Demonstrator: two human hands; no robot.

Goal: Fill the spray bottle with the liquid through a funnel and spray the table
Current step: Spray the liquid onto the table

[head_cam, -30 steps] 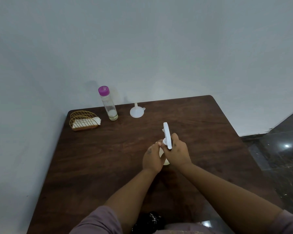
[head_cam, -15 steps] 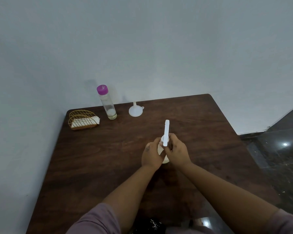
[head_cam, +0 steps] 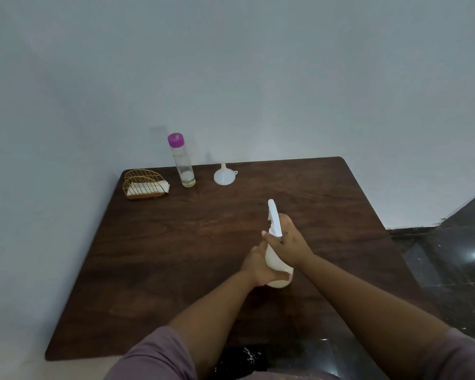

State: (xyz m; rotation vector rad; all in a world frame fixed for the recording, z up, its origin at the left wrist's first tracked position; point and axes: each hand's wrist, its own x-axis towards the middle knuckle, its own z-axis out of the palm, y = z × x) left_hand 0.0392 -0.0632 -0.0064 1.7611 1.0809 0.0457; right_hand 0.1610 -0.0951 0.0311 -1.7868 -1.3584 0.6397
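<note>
A white spray bottle (head_cam: 275, 260) stands on the dark wooden table (head_cam: 176, 242) near its middle. My left hand (head_cam: 255, 266) grips the bottle's lower body from the left. My right hand (head_cam: 291, 244) is curled round the neck just under the white spray head (head_cam: 274, 217), which points away from me. A clear bottle with a purple cap (head_cam: 182, 163) stands at the table's far edge with a little pale liquid at its bottom. A white funnel (head_cam: 224, 174) sits mouth-down to its right.
A gold wire holder with white napkins (head_cam: 144, 184) sits at the far left corner. A pale wall runs behind and to the left of the table. Dark glossy floor (head_cam: 450, 270) lies to the right.
The spray head has turned slightly under my right hand, and my left hand has slid lower on the bottle's body. The other objects have stayed put.
</note>
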